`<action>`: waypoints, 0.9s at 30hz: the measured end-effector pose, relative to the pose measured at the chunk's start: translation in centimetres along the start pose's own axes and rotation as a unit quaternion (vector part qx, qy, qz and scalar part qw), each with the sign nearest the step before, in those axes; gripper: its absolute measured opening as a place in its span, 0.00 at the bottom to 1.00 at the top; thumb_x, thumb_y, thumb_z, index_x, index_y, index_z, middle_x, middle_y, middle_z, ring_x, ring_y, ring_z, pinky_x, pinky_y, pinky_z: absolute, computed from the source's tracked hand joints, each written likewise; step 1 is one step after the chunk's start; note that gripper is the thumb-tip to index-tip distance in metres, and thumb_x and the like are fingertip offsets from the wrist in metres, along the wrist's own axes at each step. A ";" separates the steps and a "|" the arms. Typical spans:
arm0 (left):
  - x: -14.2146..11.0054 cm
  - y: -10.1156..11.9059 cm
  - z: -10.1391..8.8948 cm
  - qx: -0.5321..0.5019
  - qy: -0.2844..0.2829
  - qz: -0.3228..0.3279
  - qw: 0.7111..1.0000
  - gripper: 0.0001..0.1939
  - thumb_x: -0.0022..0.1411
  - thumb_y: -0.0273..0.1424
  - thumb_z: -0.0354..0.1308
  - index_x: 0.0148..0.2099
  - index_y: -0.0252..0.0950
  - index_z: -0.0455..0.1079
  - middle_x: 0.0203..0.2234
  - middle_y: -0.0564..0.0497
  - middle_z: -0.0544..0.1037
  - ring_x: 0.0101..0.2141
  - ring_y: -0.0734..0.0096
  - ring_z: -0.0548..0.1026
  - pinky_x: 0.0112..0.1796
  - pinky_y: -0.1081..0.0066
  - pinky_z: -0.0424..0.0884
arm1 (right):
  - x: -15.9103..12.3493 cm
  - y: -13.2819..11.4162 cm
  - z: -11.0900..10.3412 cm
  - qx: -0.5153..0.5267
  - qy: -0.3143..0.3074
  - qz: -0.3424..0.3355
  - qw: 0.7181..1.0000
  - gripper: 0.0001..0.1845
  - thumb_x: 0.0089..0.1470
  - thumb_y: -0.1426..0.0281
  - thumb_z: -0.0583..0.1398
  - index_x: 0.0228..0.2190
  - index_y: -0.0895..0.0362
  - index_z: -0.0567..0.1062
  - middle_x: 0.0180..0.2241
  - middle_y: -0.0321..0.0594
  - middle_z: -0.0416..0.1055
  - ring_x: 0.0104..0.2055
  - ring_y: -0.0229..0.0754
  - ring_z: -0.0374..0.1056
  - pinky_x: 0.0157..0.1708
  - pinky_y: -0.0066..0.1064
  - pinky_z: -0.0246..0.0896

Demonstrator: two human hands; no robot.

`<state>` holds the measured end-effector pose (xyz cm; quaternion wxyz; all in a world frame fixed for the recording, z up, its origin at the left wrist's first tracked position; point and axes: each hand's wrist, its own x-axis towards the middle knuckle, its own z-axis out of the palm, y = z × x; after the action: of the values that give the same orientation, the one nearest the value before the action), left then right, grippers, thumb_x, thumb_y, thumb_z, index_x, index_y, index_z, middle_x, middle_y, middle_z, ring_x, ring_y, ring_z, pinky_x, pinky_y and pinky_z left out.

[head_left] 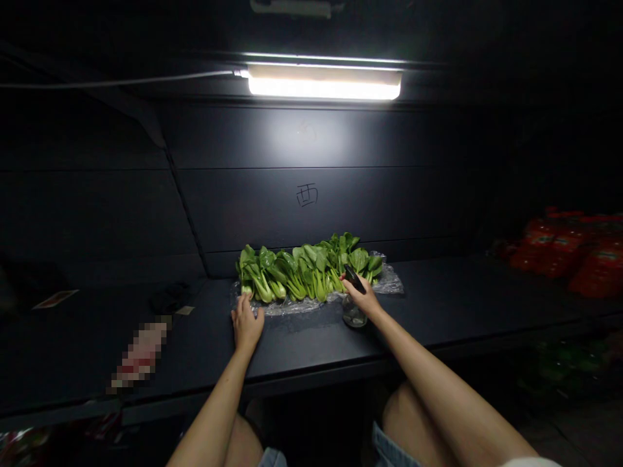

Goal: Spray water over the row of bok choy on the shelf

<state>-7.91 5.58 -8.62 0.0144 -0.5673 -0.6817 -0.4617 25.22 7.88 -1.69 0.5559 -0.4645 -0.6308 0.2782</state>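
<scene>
A row of green bok choy (296,275) lies along a sheet of clear plastic wrap (389,280) on the dark shelf. My right hand (363,295) grips a clear spray bottle (355,316) with a black spray head, just in front of the right part of the row. The bottle is upright, its base close to the shelf top; whether it touches cannot be made out. At the left end of the row, my left hand (247,322) lies with its fingers apart, fingertips at the base of the leftmost bok choy. Nothing is held in it.
A lit lamp (325,83) hangs above the vegetables, with a white cable (146,81) running left. A dark back panel (253,194) stands behind. Orange-red bottles (569,246) are at the right. A blurred-out packet-like thing (141,353) and a small card (185,311) lie left.
</scene>
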 end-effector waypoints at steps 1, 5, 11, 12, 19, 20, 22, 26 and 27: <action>0.0 0.2 0.0 0.016 -0.009 -0.012 1.000 0.26 0.62 0.30 0.48 0.62 0.31 0.61 0.63 0.34 0.63 0.65 0.49 0.57 0.63 0.45 0.52 | 0.1 0.0 -1.1 -0.001 -0.009 -0.002 1.000 0.20 0.49 0.55 0.60 0.36 0.58 0.77 0.33 0.42 0.77 0.33 0.44 0.72 0.33 0.34 0.70; -0.2 0.8 -0.2 0.055 -0.040 -0.029 0.997 0.28 0.63 0.31 0.48 0.64 0.29 0.57 0.65 0.34 0.60 0.67 0.49 0.53 0.64 0.44 0.50 | 0.7 -0.3 -4.8 -0.008 -0.002 0.020 1.000 0.25 0.47 0.52 0.61 0.39 0.59 0.76 0.37 0.46 0.78 0.36 0.47 0.74 0.33 0.36 0.73; -0.3 1.2 -0.5 0.077 -0.058 -0.028 0.995 0.29 0.64 0.32 0.47 0.65 0.27 0.56 0.66 0.33 0.59 0.67 0.48 0.53 0.64 0.44 0.50 | 1.0 -0.2 -7.6 -0.090 0.004 0.030 0.995 0.23 0.47 0.49 0.60 0.28 0.58 0.77 0.28 0.44 0.77 0.29 0.46 0.73 0.24 0.33 0.69; -0.2 1.2 -0.5 0.079 -0.061 -0.028 0.995 0.29 0.64 0.32 0.47 0.65 0.27 0.56 0.65 0.33 0.59 0.67 0.48 0.54 0.64 0.44 0.50 | 1.0 -0.2 -7.8 -0.098 0.006 0.032 0.995 0.24 0.47 0.49 0.59 0.27 0.58 0.76 0.27 0.45 0.77 0.28 0.46 0.73 0.23 0.32 0.69; -0.2 1.2 -0.6 0.078 -0.061 -0.028 0.995 0.29 0.63 0.32 0.48 0.65 0.29 0.57 0.65 0.34 0.61 0.66 0.48 0.55 0.63 0.43 0.50 | 0.2 0.1 -9.0 -0.137 0.009 0.062 0.989 0.22 0.49 0.51 0.58 0.23 0.57 0.76 0.25 0.44 0.77 0.24 0.44 0.72 0.20 0.31 0.66; -0.2 1.3 -0.6 0.077 -0.061 -0.029 0.995 0.29 0.63 0.31 0.48 0.65 0.30 0.57 0.65 0.34 0.61 0.66 0.49 0.55 0.63 0.43 0.51 | 0.1 0.2 -9.2 -0.144 0.006 0.059 0.988 0.22 0.50 0.51 0.58 0.22 0.57 0.76 0.25 0.43 0.77 0.23 0.43 0.71 0.20 0.31 0.66; -0.2 1.3 -0.6 0.075 -0.061 -0.030 0.995 0.29 0.62 0.31 0.49 0.65 0.30 0.57 0.65 0.34 0.61 0.66 0.49 0.55 0.63 0.43 0.51 | 0.0 0.4 -9.7 -0.151 0.003 0.044 0.988 0.21 0.50 0.52 0.58 0.23 0.57 0.77 0.24 0.42 0.77 0.23 0.43 0.71 0.20 0.30 0.65; -0.3 1.5 -0.8 0.082 -0.066 -0.028 0.994 0.29 0.63 0.31 0.48 0.65 0.28 0.57 0.65 0.34 0.61 0.66 0.48 0.56 0.64 0.43 0.50 | -0.3 0.7 -10.5 -0.144 0.013 0.033 0.989 0.20 0.49 0.53 0.59 0.23 0.57 0.77 0.23 0.43 0.76 0.24 0.45 0.72 0.21 0.31 0.66; -0.3 1.5 -0.8 0.084 -0.067 -0.027 0.994 0.29 0.63 0.32 0.48 0.65 0.28 0.57 0.65 0.33 0.61 0.66 0.48 0.56 0.64 0.43 0.50 | -0.4 0.7 -10.6 -0.141 0.018 0.042 0.989 0.20 0.49 0.53 0.59 0.23 0.57 0.77 0.24 0.43 0.76 0.24 0.45 0.72 0.21 0.31 0.66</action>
<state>-7.04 4.75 -7.38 0.0039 -0.5751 -0.7326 -0.3642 35.59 6.10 -0.07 0.4843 -0.5688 -0.6337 0.2010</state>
